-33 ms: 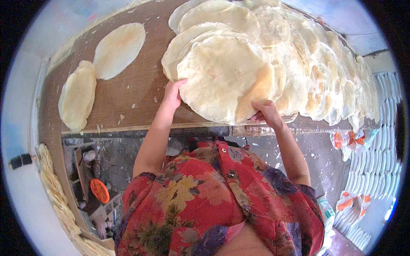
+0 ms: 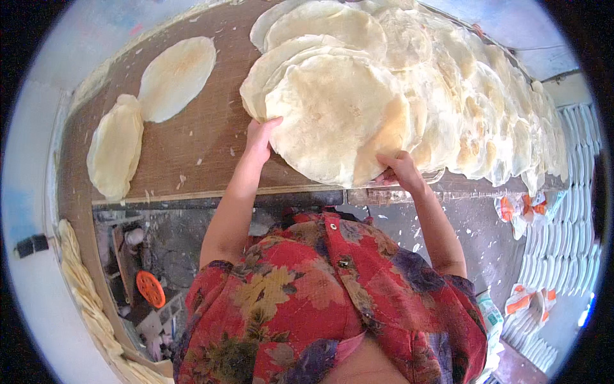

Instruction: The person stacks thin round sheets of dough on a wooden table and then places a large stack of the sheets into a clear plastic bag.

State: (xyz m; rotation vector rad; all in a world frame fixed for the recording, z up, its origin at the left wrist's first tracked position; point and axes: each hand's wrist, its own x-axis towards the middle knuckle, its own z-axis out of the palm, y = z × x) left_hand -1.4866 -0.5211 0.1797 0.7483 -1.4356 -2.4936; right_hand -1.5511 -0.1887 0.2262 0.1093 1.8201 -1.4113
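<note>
Bench: we see brown wood point(image 2: 211, 134) scattered with pale flakes across the bench point(image 2: 185, 169), its lines bent by the lens.
Flatbread heap: overlapping pale rounds point(image 2: 473, 121) cover the right half, running to the far right end.
Left pair: a single round point(image 2: 178, 78) lies near the far edge, meeting a layered round point(image 2: 115, 150) close to the left end.
Room: we have a pale wall point(image 2: 32, 160) at left, a grey floor point(image 2: 473, 221) with white scraps, and rows of stacked white packs point(image 2: 556, 249) at right.
Below, left: an orange disc point(image 2: 150, 289) stands among clutter.
Edges: the heap's right part hangs over the front edge; brown wood stretches between the left pair and the large round in front of us.
Large round: this flatbread point(image 2: 326, 115) lies at the heap's left front, tan along its right side, its lower rim reaching the bench's front edge.
Left hand: our left hand point(image 2: 261, 137) pinches its left rim, thumb on top.
Right hand: our right hand point(image 2: 398, 169) grips its lower right rim, fingers curled.
Forearms: both reach forward, spread apart.
</note>
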